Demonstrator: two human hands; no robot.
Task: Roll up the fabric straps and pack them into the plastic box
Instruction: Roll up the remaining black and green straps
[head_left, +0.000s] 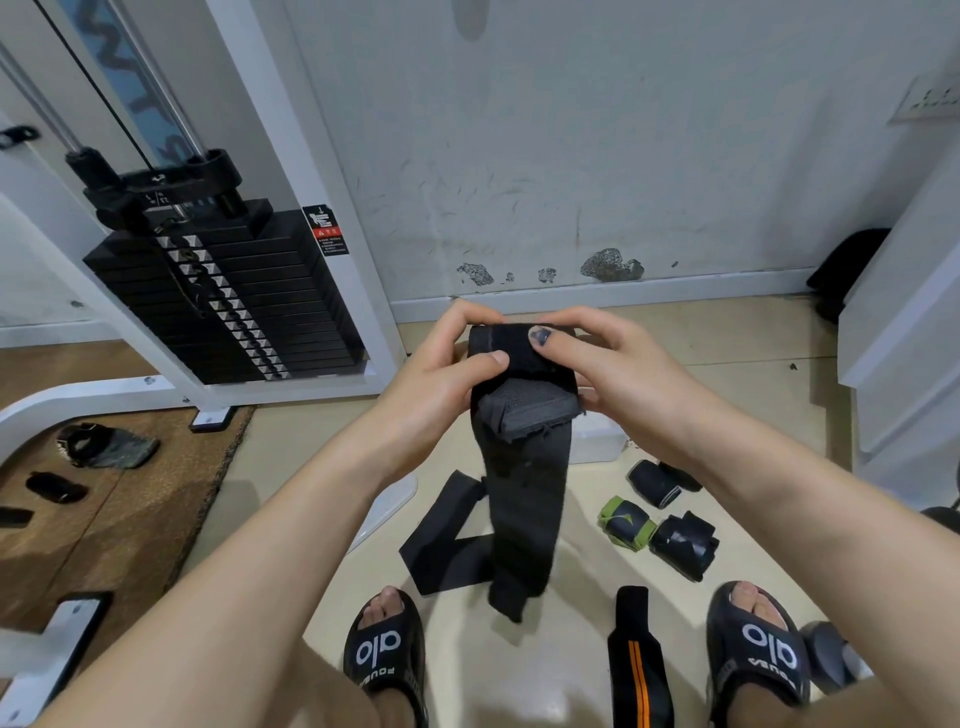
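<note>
Head view: at the centre of the frame a black fabric strap (524, 488) is held up above the floor (519, 675) by both hands. The left hand (447, 374) is curled round the strap's rolled upper end from the left, thumb pressed on the front; the right hand (613, 364) is curled round it from the right, with its thumb laid on top of the roll. The fingers of both hands are bent closed on the fabric. A grey end flap (530, 408) is seen just under the roll, and the strap's free length hangs down, its lower part folded on the floor toward the lower centre. The plastic box (597, 441) is partly hidden behind the strap and right wrist, right of centre on the floor. Three rolled straps (660, 519), one with green edging, lie near it at the lower right. A black strap with an orange stripe (639, 665) lies between two black sandals (384, 649) at the bottom. A weight stack (218, 296) stands at the upper left.
</note>
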